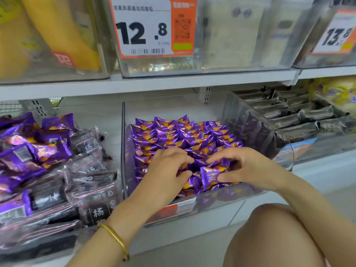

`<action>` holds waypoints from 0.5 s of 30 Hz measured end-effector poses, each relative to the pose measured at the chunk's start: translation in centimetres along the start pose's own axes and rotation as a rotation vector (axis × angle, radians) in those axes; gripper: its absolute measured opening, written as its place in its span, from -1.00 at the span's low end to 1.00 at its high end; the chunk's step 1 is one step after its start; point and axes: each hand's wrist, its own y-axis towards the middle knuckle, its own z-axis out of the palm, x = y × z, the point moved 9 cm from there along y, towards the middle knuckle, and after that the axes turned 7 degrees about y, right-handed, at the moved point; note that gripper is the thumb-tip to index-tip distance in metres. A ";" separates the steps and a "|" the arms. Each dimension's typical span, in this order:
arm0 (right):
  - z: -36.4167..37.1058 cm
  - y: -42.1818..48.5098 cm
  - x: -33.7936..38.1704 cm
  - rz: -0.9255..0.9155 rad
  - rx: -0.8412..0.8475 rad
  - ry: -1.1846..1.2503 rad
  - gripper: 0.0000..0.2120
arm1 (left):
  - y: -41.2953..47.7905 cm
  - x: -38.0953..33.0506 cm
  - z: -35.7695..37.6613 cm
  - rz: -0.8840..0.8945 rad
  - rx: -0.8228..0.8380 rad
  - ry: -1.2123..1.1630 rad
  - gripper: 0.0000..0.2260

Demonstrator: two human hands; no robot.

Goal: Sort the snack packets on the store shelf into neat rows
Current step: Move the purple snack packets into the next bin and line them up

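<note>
Several small purple snack packets (185,135) with orange prints stand in tight rows inside a clear plastic bin (217,199) on the lower shelf. My left hand (165,170) lies on the front packets, fingers curled down among them. My right hand (244,166) pinches one purple packet (209,177) at the front of the bin between thumb and fingers. The front rows under my hands look looser than the back rows.
To the left a bin holds a loose pile of purple packets (44,151) and dark packets (92,193). At the right a tilted bin holds dark grey bars (300,116). Above, a shelf edge (173,83) carries bins with price tags (146,27). My knee (273,237) is at bottom right.
</note>
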 end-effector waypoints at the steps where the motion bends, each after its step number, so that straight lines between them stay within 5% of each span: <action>1: -0.1 0.0 0.0 -0.016 -0.008 -0.052 -0.64 | 0.0 0.1 0.2 -0.005 0.008 0.007 -0.72; 15: -0.1 0.6 -0.6 -0.005 0.047 -0.268 -0.46 | 0.9 -0.6 1.9 0.004 0.042 0.125 -0.85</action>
